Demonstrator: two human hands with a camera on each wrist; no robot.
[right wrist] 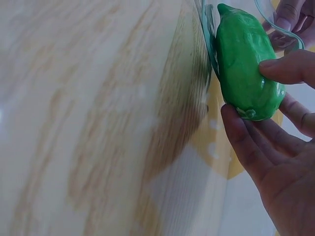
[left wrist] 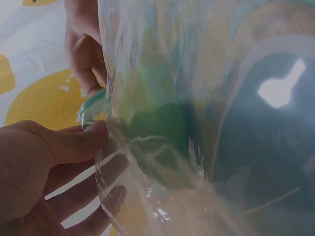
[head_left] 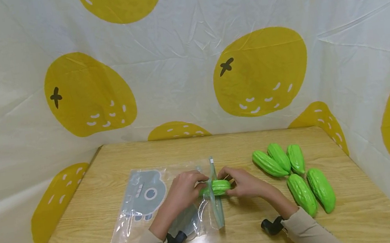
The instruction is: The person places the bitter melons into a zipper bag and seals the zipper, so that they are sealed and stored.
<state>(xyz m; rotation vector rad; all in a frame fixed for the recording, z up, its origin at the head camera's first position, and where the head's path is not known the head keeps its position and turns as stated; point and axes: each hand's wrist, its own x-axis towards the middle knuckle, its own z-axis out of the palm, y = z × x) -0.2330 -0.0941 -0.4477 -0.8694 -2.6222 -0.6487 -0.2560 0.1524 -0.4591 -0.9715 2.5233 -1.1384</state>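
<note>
Gourd, one of six, sits partway inside the mouth of a single clear zip bag, its outer end gripped by the right hand, thumb and fingers curled about it. The left hand pinches the bag's rim, remaining fingers loosely spread. The held piece is bright green, glossy, plump and ridged. Five matching gourds lie on the counter to the bag's right, three farther back, two nearer.
</note>
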